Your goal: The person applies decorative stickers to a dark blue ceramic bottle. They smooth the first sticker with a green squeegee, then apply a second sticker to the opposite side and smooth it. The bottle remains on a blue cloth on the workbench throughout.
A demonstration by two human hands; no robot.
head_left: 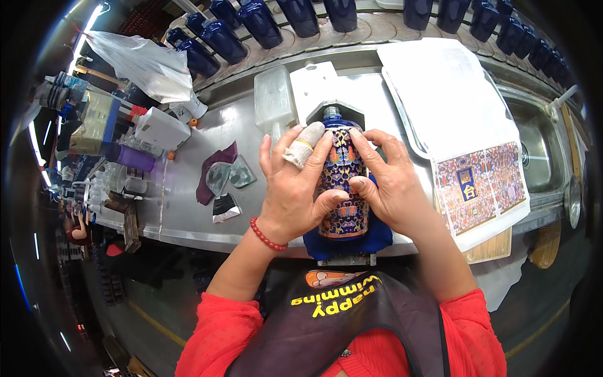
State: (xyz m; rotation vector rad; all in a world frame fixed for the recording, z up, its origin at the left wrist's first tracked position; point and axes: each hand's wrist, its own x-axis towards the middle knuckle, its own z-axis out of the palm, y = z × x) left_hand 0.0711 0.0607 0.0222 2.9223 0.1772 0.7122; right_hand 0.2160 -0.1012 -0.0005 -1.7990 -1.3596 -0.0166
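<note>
A dark blue glass bottle (pixel 343 212) lies in front of me, its open neck pointing away. Colourful floral patterned decoration wraps its face. My left hand (pixel 292 182) grips its left side, the thumb on the face and the fingertips near the shoulder. One finger wears a pale cloth cover (pixel 304 146) with a yellow band. From the right, my right hand (pixel 391 185) presses its thumb and fingers on the same bottle. Beneath the bottle is a blue cloth (pixel 379 234), and a dark angular support (pixel 355 117) shows behind its neck.
Printed patterned sheets (pixel 480 188) lie at right beside a metal sink (pixel 543 141). A clear plastic container (pixel 274 94) stands beyond my left hand. Dark scraps (pixel 217 169) lie on the metal table (pixel 182 207). Several blue bottles (pixel 260 24) line a conveyor (pixel 370 28) at the back.
</note>
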